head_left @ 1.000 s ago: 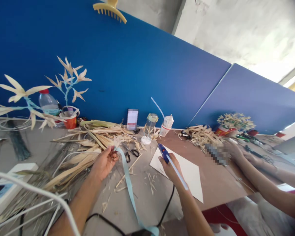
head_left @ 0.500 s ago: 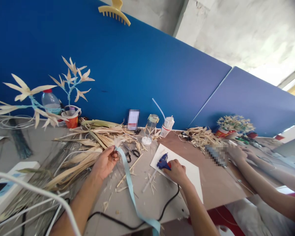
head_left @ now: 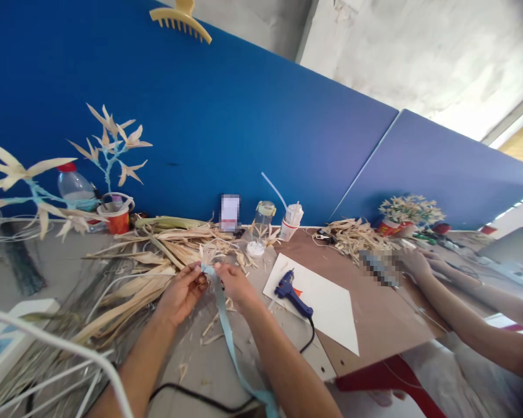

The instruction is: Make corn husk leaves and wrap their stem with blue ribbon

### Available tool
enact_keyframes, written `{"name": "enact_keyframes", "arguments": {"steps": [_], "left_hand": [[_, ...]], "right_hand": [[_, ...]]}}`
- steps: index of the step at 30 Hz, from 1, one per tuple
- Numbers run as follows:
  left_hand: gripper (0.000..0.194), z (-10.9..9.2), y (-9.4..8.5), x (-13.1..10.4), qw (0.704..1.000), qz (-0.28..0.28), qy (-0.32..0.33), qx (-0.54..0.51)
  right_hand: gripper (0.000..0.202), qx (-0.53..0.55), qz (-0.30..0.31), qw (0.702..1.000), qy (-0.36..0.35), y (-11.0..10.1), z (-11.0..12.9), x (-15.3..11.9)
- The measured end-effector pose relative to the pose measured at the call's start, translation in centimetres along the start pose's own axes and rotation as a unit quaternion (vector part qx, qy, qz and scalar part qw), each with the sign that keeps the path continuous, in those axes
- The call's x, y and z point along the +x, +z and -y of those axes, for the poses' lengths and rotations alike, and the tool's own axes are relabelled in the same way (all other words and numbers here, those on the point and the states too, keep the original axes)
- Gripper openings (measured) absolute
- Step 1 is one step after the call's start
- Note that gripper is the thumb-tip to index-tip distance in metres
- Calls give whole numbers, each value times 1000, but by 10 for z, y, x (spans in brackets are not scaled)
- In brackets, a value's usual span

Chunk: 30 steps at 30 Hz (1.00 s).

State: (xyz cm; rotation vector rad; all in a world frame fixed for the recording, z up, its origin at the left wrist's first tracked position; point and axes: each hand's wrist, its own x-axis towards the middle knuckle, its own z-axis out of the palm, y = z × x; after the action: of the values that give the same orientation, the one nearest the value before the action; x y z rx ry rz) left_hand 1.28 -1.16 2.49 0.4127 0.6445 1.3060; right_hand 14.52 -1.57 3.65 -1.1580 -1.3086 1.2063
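Note:
In front of me, my left hand (head_left: 179, 297) pinches the base of a small pale husk flower (head_left: 207, 254), its petals pointing up. My right hand (head_left: 239, 285) has thumb and forefinger closed on a light blue ribbon (head_left: 227, 337) right beside the flower's base. From there the ribbon hangs down past my right forearm to the table's front edge. A blue glue gun (head_left: 293, 295) lies on a white board (head_left: 335, 302) to the right, its black cord running off toward the front. What lies inside my left fingers is partly hidden.
Dried husks (head_left: 157, 249) are heaped behind my left hand. Finished flower branches stand in a red cup (head_left: 119, 219) at the left. A phone (head_left: 230, 213), a glass bottle (head_left: 265, 213) and a white cup (head_left: 291, 223) line the blue partition. Another person's hand (head_left: 412, 264) is at the right.
My right hand has let go of the glue gun, left it on the board, and moved left to grip the ribbon at the flower. The view has shifted slightly.

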Motion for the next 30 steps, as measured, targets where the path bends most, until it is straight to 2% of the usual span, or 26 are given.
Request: {"name": "enact_keyframes", "arguments": {"steps": [4, 8, 11, 15, 19, 24, 27, 30], "left_hand": [[12, 0, 0, 0, 1000, -11, 5, 12], [13, 1, 2, 1, 999, -23, 14, 30], [14, 2, 5, 1, 998, -34, 29, 37], [17, 1, 11, -2, 997, -48, 50, 36], [22, 0, 16, -6, 996, -51, 67, 32], [27, 3, 19, -8, 995, -46, 78, 46], [28, 7, 21, -9, 995, -33, 85, 51], [27, 10, 24, -10, 995, -19, 76, 68]], "right_hand": [[27, 86, -14, 994, 59, 7, -8, 5], [13, 116, -29, 990, 76, 4, -7, 1], [12, 95, -35, 993, 52, 8, -4, -4], [20, 35, -57, 997, -26, 17, 4, -12], [21, 34, -68, 995, -70, 21, 9, -17], [17, 125, -68, 990, -21, 21, 2, -15], [16, 188, -96, 977, 27, 22, -4, -10], [13, 195, -124, 972, 52, 23, -7, -5]]}}
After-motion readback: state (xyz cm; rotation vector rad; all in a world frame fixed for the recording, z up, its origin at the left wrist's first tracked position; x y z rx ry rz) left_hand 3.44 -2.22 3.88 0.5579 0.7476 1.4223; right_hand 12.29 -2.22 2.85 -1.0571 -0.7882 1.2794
